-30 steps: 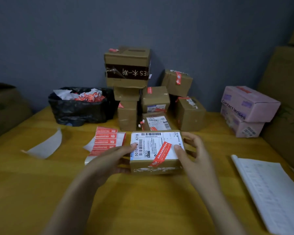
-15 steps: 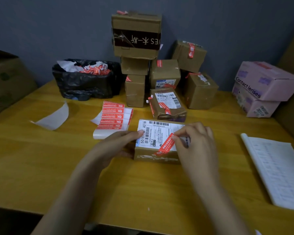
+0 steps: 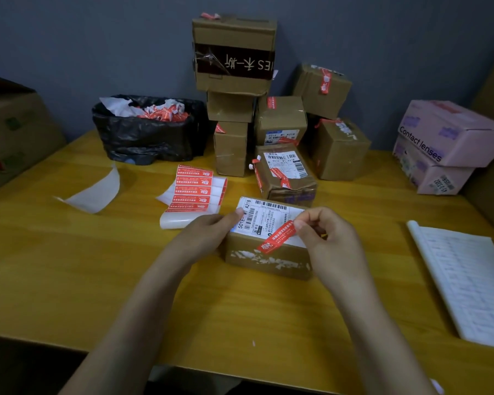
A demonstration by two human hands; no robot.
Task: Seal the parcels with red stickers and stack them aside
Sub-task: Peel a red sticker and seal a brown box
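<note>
The parcel (image 3: 268, 260) sat on the table (image 3: 69, 266) a little back from the near edge, with bare wood open in front of it and to its left; the left hand (image 3: 203, 235) held its left side, thumb on the label; the right hand (image 3: 328, 243) pinched the upper end of the red sticker (image 3: 277, 237), which lay slantwise on the parcel's top, lower end at the front edge; just behind the parcel stood a sealed box (image 3: 285, 178), and behind that a stack of boxes (image 3: 234, 89) closed off the wall side; behind-left of the parcel lay the sticker sheet (image 3: 193, 192), with a black bin bag (image 3: 149, 138) further back; right of the parcel, apart, lay a ruled sheet (image 3: 468, 280); pink cartons (image 3: 445, 143) stood behind-right.
</note>
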